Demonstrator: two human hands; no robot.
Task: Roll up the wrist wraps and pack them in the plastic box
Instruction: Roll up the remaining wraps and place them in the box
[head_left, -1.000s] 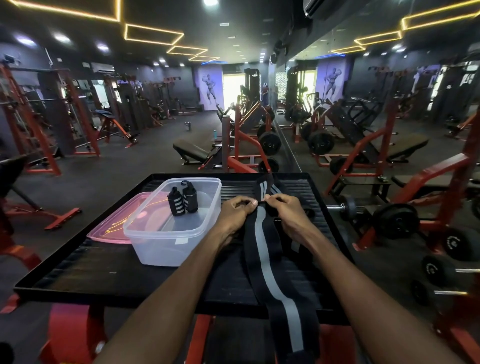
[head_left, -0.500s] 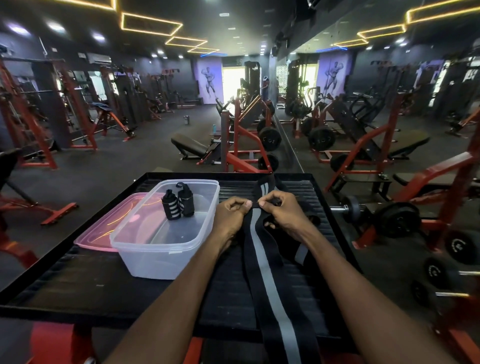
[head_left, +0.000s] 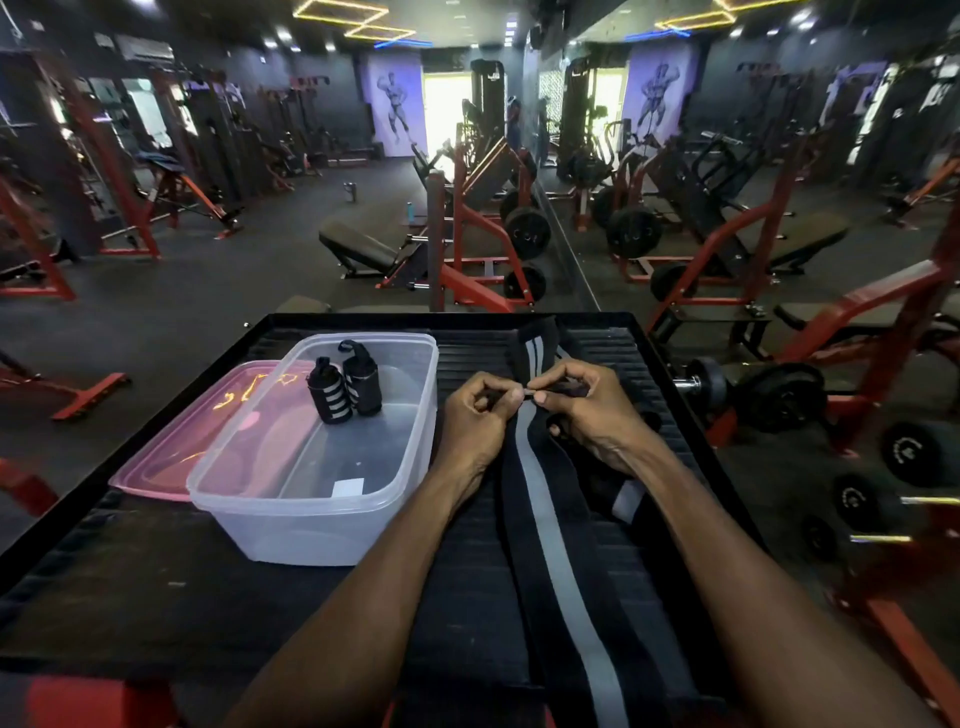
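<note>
Slippage threatens, I judge: left hand (head_left: 480, 415) and right hand (head_left: 587, 410) each pinch the striped wrist wrap (head_left: 550, 519) at its fold, so uneven tension could skew the roll

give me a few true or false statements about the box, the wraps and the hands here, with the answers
1. Two rolled wrist wraps stand inside the clear plastic box. True.
2. The pink lid is snapped onto the box. False: it lies on the black tray on the box's left side, and the box is open.
3. Both the left hand and the right hand pinch the unrolled wrap. True.
4. The unrolled wrap is plain black all over. False: a grey stripe runs along its length.
5. The unrolled wrap lies inside the box. False: it lies on the tray, right of the box.
</note>
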